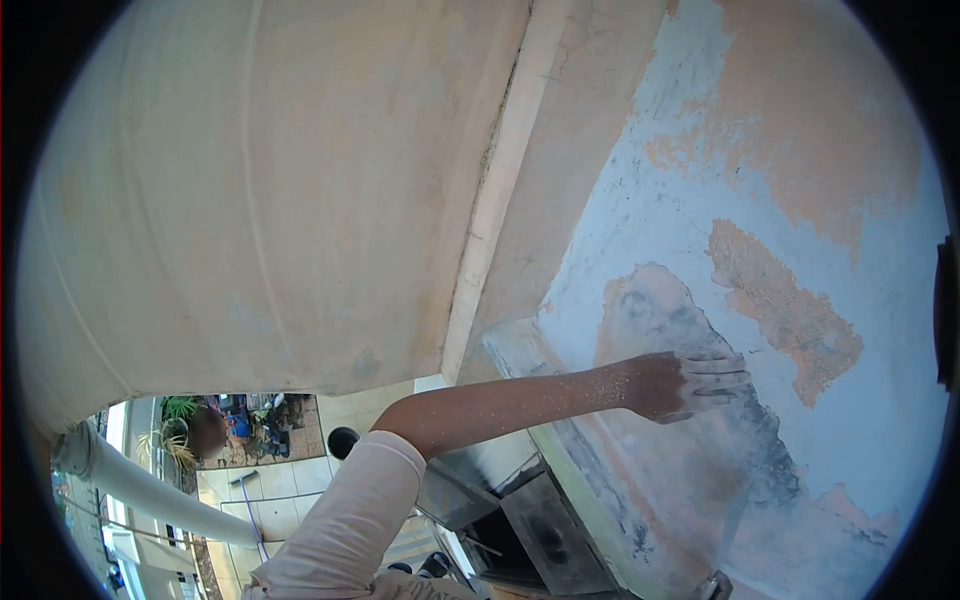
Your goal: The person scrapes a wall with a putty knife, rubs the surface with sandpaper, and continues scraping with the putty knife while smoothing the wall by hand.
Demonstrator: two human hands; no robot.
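My left hand (688,386) reaches across to the wall, its fingers stretched out and lying flat on a patch where the paint has come off. White dust coats the fingers and speckles the forearm. Around the hand, the wall (640,240) shows pale blue-white paint with ragged peach and grey bare areas. Below the hand, at the bottom edge, a small greyish object (716,586) shows in part, with a pale blade-like strip above it; I cannot make out what it is. My right hand is not in view.
A large curved beige surface (300,200) fills the upper left. Below are a dark open metal box (550,530), a black bucket (343,442), a white pipe (170,490) and a long-handled floor tool (246,485) on tiles. A person (207,432) is near the plants.
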